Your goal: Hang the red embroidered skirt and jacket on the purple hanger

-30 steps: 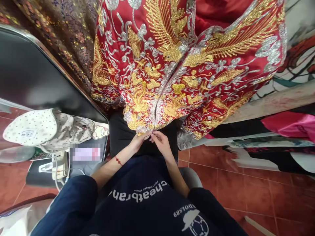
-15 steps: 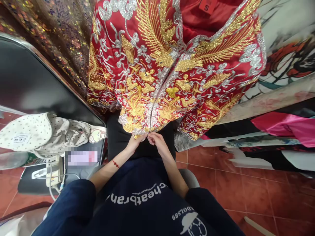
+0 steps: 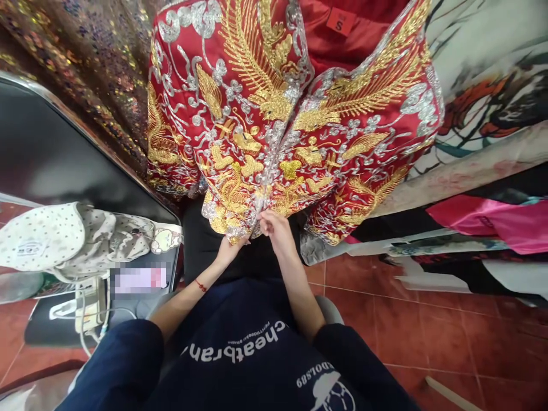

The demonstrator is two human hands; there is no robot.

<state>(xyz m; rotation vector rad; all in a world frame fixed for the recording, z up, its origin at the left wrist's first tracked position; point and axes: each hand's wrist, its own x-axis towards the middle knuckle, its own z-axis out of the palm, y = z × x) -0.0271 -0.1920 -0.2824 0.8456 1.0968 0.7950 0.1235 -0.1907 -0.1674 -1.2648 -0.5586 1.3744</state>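
A red jacket (image 3: 274,137) with gold and silver embroidery hangs in front of me, its red lining and a label (image 3: 340,21) marked S showing at the neck. At the bottom hem, my left hand (image 3: 231,249) is closed on the jacket's lower front, its fingers partly hidden under the cloth. My right hand (image 3: 275,225) is closed in a pinch at the centre front, just above the hem. What small part the right fingertips hold there is too small to make out. Higher up, a narrow dark gap separates the two front edges.
To the left stands a black chair back (image 3: 72,142) before a sequinned cloth (image 3: 107,68). A spotted cap (image 3: 43,237), a power strip with cables (image 3: 89,308) and a blurred phone-like object (image 3: 139,281) lie below it. Garments (image 3: 483,222) hang at the right above the tiled floor (image 3: 428,325).
My right hand has moved up the front from the hem, while my left hand stays low on the hem. The lower front edges now lie closer together. The whole view has shifted slightly.
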